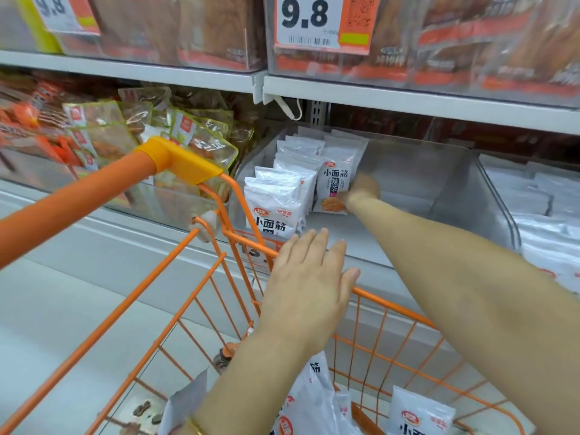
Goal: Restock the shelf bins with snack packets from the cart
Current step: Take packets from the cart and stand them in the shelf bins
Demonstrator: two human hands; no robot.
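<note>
Head view looks down over an orange cart at a clear bin on the lower shelf. The right hand reaches deep into the bin and grips a white packet by its lower right edge. Its separate fingers are too blurred to tell apart. The packet stands upright with its long axis vertical and its printed face towards the camera. It lies just left of the hand and touches, or nearly touches, the row of matching packets lined up along the bin's left side.

The coming move, I judge, is to seat this packet against that row and let go. The push runs leftward from the fingers, and the right hand is the only one near enough to make it.

The left hand hovers flat, palm down, over the cart's far rim and holds nothing. Its fingers are straight and close together with the thumb out to the side.

Room is good. The bin floor to the right of the held packet lies bare as far as the clear side wall, so the arm can draw back that way. The upper shelf overhangs the back of the bin, which limits any upward lift. More stock lies in the cart below the forearms, well apart from the bin.
</note>
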